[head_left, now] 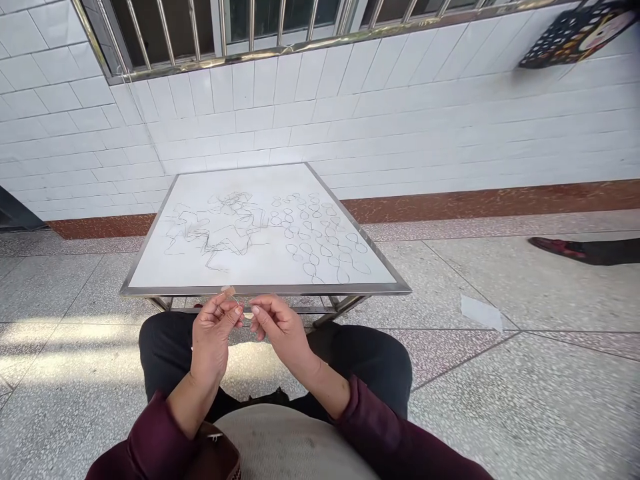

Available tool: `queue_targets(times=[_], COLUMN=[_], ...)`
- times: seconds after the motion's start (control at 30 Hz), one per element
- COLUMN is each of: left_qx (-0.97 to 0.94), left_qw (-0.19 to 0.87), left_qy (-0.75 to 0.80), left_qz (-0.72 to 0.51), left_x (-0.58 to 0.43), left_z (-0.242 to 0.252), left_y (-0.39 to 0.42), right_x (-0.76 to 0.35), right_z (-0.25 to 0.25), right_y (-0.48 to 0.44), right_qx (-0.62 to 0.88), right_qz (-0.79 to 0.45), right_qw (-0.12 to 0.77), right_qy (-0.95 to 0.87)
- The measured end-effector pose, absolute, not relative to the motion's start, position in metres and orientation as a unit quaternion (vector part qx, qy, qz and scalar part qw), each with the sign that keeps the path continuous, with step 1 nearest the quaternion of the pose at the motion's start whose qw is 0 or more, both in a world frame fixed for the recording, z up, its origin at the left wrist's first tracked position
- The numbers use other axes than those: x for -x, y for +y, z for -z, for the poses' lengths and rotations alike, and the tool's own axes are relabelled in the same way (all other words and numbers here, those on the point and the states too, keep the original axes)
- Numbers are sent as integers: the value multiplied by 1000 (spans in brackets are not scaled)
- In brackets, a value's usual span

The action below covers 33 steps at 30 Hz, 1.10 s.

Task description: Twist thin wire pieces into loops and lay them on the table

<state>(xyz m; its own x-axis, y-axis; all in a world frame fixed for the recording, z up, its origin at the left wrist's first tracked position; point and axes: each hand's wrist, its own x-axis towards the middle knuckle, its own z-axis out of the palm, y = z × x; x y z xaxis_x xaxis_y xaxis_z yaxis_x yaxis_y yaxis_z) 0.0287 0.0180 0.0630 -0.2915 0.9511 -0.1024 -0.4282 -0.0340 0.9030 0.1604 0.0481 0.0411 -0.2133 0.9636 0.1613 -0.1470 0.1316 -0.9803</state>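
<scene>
Just off the table's near edge, the thumb and fingers of my left hand [213,333] are pinched on a thin wire [235,299], curved above the fingertips. My right hand [283,333] is closed in a pinch right beside it; whatever its fingertips grip is too small to make out. A small tan piece [228,291] shows above my left index finger, and I cannot tell what it is. On the white-topped table [265,289] lie loose bent wires [225,230] in a tangle on the left. Several wires twisted into loops [326,252] are spread in rows on the right.
Behind the table rises a white tiled wall [225,143] with a barred window [250,27]. A patterned bag [575,37] hangs at upper right. Another person's foot [560,249] is on the right, and a white sheet [481,313] lies on the floor.
</scene>
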Motion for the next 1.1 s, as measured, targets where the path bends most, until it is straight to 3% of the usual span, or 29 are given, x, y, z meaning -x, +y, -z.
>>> queue_targets(times=[0.17, 0.43, 0.73, 1.1], left_qx=[-333, -378, -346, -340], left_qw=[505, 497, 514, 513], left_qy=[484, 508, 496, 495], left_qz=[-632, -594, -608, -613], left_x=[-25, -26, -24, -18], left_z=[-63, -54, -53, -58], left_y=[18, 22, 19, 16], right_x=[-165, -176, -173, -167], right_z=[-40, -26, -22, -18], right_y=[44, 41, 36, 33], right_qx=[391, 430, 411, 369], right_qz=[-484, -282, -512, -591], right_qw=[501, 474, 478, 475], right_qy=[-601, -715, -583, -537])
